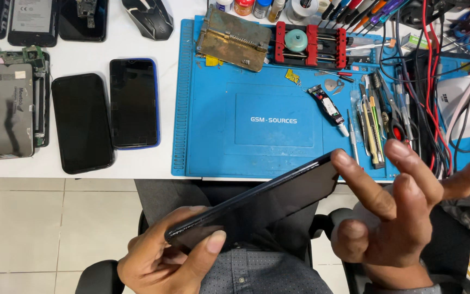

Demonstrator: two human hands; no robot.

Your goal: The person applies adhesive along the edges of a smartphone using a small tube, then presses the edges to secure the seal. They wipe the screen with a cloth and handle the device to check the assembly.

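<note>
Fingers of the left hand point(169, 261) pinch the near end of a slim black glossy smartphone point(257, 204); right hand point(403, 218) splayed open, one fingertip at its far corner.

The phone hangs over the lap, just off the white bench point(82, 54) edge and blue silicone repair mat point(246, 120); held only at one end, it could slip and drop to the floor; its long axis runs lower-left to upper-right, far end tilted up toward the mat.

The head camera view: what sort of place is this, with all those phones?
Most likely a phone repair bench. A blue work mat holds tweezers and small tools, an opened phone lies with its insides showing, and the left hand holds a dark phone.
</note>
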